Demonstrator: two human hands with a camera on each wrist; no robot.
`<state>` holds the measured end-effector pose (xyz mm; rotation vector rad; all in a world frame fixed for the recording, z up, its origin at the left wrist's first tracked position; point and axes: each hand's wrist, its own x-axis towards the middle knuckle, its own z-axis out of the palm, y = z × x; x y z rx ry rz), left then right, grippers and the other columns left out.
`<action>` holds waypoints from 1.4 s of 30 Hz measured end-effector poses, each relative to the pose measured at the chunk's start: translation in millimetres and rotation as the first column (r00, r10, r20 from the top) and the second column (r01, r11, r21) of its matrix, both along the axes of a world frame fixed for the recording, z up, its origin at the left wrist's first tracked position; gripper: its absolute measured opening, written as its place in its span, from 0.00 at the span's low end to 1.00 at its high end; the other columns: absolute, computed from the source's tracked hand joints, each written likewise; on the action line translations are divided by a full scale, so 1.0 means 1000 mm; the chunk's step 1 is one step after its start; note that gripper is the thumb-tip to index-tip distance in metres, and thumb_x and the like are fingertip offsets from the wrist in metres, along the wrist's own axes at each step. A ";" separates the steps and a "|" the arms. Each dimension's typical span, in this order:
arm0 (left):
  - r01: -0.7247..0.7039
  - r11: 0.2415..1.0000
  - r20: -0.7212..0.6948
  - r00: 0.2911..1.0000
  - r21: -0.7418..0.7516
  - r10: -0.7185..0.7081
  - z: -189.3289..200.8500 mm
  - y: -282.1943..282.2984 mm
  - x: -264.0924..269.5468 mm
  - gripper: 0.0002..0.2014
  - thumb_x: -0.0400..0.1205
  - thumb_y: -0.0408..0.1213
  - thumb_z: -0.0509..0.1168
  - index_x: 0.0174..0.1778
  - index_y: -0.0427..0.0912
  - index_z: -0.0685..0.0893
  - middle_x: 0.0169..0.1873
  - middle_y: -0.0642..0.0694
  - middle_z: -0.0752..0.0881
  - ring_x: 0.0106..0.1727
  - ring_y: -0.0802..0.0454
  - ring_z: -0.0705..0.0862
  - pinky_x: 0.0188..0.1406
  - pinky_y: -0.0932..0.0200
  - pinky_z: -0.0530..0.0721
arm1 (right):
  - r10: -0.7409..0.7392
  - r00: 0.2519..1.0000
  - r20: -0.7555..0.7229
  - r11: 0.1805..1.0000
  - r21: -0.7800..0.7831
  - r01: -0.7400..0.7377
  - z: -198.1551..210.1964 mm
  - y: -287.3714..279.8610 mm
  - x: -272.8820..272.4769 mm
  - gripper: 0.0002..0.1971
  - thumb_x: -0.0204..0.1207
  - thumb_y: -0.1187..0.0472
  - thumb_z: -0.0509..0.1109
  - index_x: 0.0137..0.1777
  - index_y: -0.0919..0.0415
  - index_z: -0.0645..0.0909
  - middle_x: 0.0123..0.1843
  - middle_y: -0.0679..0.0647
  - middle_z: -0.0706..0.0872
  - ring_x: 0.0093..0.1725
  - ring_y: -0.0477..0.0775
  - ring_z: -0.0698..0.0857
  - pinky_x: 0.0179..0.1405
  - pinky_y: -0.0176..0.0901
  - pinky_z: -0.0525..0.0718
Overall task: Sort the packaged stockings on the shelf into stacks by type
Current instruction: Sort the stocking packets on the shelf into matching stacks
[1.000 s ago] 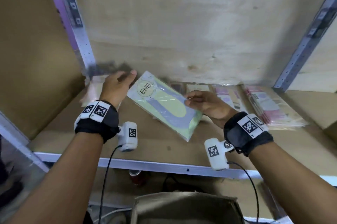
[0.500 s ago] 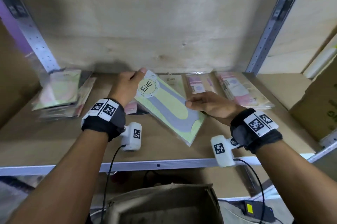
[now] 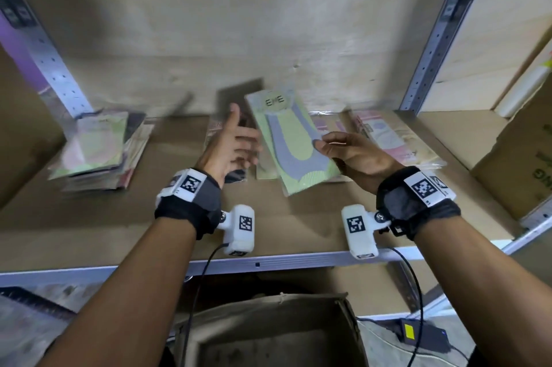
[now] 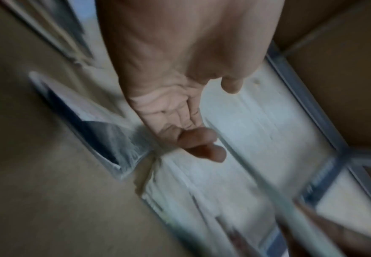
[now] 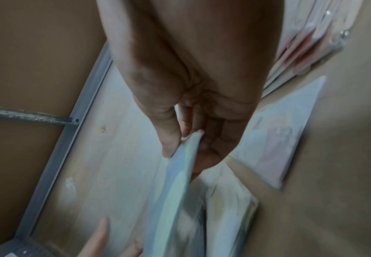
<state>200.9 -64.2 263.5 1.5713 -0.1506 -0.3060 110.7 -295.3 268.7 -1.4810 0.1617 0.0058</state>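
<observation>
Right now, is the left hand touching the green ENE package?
Apart. The head view shows the left hand open beside the green ENE package, with a gap between; only the right hand pinches it, plain in the right wrist view.

Both forearms reach forward, each wrist wrapped in a black band with a white camera pod hanging below. The left hand (image 3: 231, 147) is raised with the palm turned inward toward the right, thumb pointing up and fingers (image 4: 198, 140) loosely spread, gripping nothing. The right hand (image 3: 354, 154) sits level with it, knuckles up, thumb above and fingers (image 5: 211, 137) below, pinching the edge of a packet (image 3: 294, 142) that extends away from them toward the left hand.
</observation>
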 end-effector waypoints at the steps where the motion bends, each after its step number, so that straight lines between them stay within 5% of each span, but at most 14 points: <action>1: 0.022 0.998 0.019 1.000 0.064 -0.023 0.000 -0.008 -0.006 0.39 0.84 0.70 0.47 0.54 0.35 0.86 0.35 0.40 0.91 0.25 0.49 0.85 0.27 0.59 0.77 | -0.044 0.999 -0.007 0.998 0.036 0.045 0.001 0.003 0.001 0.05 0.79 0.64 0.73 0.43 0.57 0.81 0.47 0.53 0.86 0.48 0.50 0.80 0.33 0.33 0.81; 5: -0.074 0.956 0.167 0.986 0.285 0.026 -0.005 -0.033 -0.026 0.31 0.88 0.63 0.47 0.49 0.37 0.82 0.28 0.39 0.83 0.19 0.49 0.83 0.16 0.63 0.78 | -0.099 0.995 -0.006 0.991 0.091 0.099 0.000 0.018 0.007 0.05 0.77 0.65 0.75 0.48 0.60 0.81 0.44 0.56 0.80 0.32 0.46 0.73 0.28 0.32 0.78; 9: -0.339 0.823 0.414 0.899 0.455 0.142 -0.009 -0.028 -0.018 0.28 0.90 0.56 0.48 0.49 0.38 0.86 0.47 0.32 0.87 0.49 0.32 0.83 0.41 0.54 0.74 | -0.072 0.997 -0.028 0.995 0.070 0.073 -0.004 0.031 0.013 0.13 0.75 0.62 0.78 0.55 0.60 0.78 0.36 0.53 0.73 0.28 0.47 0.68 0.28 0.34 0.78; 11: -0.378 0.803 0.444 0.882 0.461 0.160 -0.011 -0.026 -0.012 0.27 0.90 0.54 0.49 0.36 0.39 0.80 0.38 0.36 0.85 0.46 0.34 0.80 0.41 0.54 0.69 | -0.068 0.996 -0.060 0.998 0.001 0.069 -0.003 0.032 0.016 0.13 0.73 0.60 0.80 0.51 0.60 0.80 0.31 0.50 0.73 0.25 0.47 0.72 0.26 0.35 0.80; 13: -0.353 0.823 0.417 0.895 0.444 0.160 -0.015 -0.025 -0.006 0.28 0.90 0.54 0.51 0.29 0.40 0.75 0.27 0.45 0.76 0.38 0.39 0.75 0.34 0.53 0.67 | -0.064 0.995 -0.078 0.997 -0.040 0.061 -0.002 0.029 0.018 0.13 0.71 0.59 0.81 0.49 0.59 0.81 0.29 0.50 0.76 0.24 0.46 0.76 0.25 0.35 0.81; 17: -0.241 0.947 0.215 0.957 0.212 0.196 -0.023 -0.025 0.009 0.29 0.86 0.58 0.55 0.48 0.32 0.84 0.35 0.43 0.80 0.38 0.46 0.78 0.38 0.51 0.82 | -0.050 0.994 -0.097 0.993 0.100 0.060 -0.005 0.027 0.026 0.17 0.73 0.62 0.80 0.59 0.64 0.82 0.30 0.50 0.75 0.25 0.45 0.76 0.24 0.34 0.80; 20: -0.250 0.944 0.238 0.951 0.216 0.197 -0.025 -0.025 0.010 0.27 0.83 0.61 0.57 0.45 0.37 0.84 0.23 0.50 0.72 0.20 0.48 0.73 0.19 0.63 0.73 | -0.116 0.988 -0.106 0.992 0.037 0.120 -0.009 0.026 0.033 0.18 0.72 0.60 0.81 0.59 0.67 0.85 0.28 0.49 0.77 0.25 0.46 0.76 0.25 0.34 0.80; 23: -0.112 0.956 0.211 0.976 0.272 0.054 -0.023 -0.022 0.011 0.19 0.84 0.56 0.62 0.45 0.42 0.86 0.22 0.48 0.77 0.13 0.56 0.76 0.17 0.65 0.69 | -0.215 0.973 -0.087 0.971 -0.126 0.203 -0.010 0.019 0.043 0.12 0.71 0.57 0.82 0.47 0.63 0.87 0.30 0.52 0.83 0.30 0.51 0.78 0.27 0.37 0.81; 27: 0.077 0.915 0.144 0.979 0.395 -0.145 -0.017 -0.018 0.011 0.15 0.85 0.45 0.68 0.51 0.34 0.87 0.23 0.47 0.85 0.18 0.57 0.78 0.22 0.62 0.74 | -0.280 0.958 -0.065 0.910 -0.337 0.243 -0.012 0.009 0.055 0.10 0.72 0.58 0.81 0.42 0.66 0.87 0.32 0.58 0.84 0.28 0.53 0.78 0.28 0.42 0.79; 31: 0.028 0.857 0.139 0.984 0.514 -0.116 -0.017 -0.014 0.016 0.12 0.83 0.41 0.71 0.47 0.33 0.90 0.25 0.45 0.87 0.21 0.55 0.78 0.21 0.65 0.75 | -0.188 0.968 -0.166 0.904 -0.415 0.105 -0.012 0.012 0.062 0.07 0.68 0.71 0.81 0.35 0.64 0.85 0.28 0.57 0.82 0.25 0.51 0.79 0.31 0.43 0.84; 34: 0.006 0.849 0.099 0.993 0.528 -0.068 -0.015 -0.013 0.021 0.11 0.80 0.38 0.75 0.47 0.30 0.90 0.28 0.40 0.88 0.19 0.56 0.78 0.26 0.63 0.77 | -0.199 0.967 -0.157 0.857 -0.507 0.094 -0.014 0.016 0.068 0.09 0.64 0.71 0.83 0.33 0.63 0.85 0.27 0.56 0.83 0.26 0.52 0.82 0.37 0.46 0.88; 36: 0.008 0.851 0.046 0.998 0.526 -0.038 -0.014 -0.015 0.023 0.12 0.78 0.34 0.77 0.51 0.29 0.90 0.34 0.35 0.90 0.22 0.54 0.82 0.31 0.61 0.82 | -0.209 0.968 -0.141 0.812 -0.576 0.091 -0.015 0.017 0.070 0.10 0.62 0.68 0.85 0.35 0.60 0.85 0.33 0.57 0.88 0.35 0.55 0.88 0.47 0.50 0.90; 38: 0.007 0.847 0.021 1.000 0.531 -0.022 -0.013 -0.017 0.023 0.12 0.77 0.31 0.77 0.53 0.29 0.89 0.44 0.32 0.92 0.35 0.47 0.89 0.46 0.53 0.91 | -0.221 0.966 -0.135 0.776 -0.625 0.090 -0.017 0.018 0.070 0.12 0.61 0.65 0.86 0.36 0.57 0.84 0.45 0.60 0.91 0.49 0.59 0.90 0.56 0.54 0.89; 42: 0.031 0.845 0.009 0.999 0.534 -0.042 -0.010 -0.020 0.017 0.12 0.77 0.30 0.75 0.53 0.27 0.88 0.49 0.32 0.91 0.50 0.40 0.92 0.54 0.46 0.92 | -0.240 0.960 -0.148 0.756 -0.648 0.089 -0.016 0.020 0.069 0.12 0.61 0.65 0.87 0.38 0.58 0.86 0.52 0.62 0.90 0.55 0.61 0.90 0.58 0.54 0.89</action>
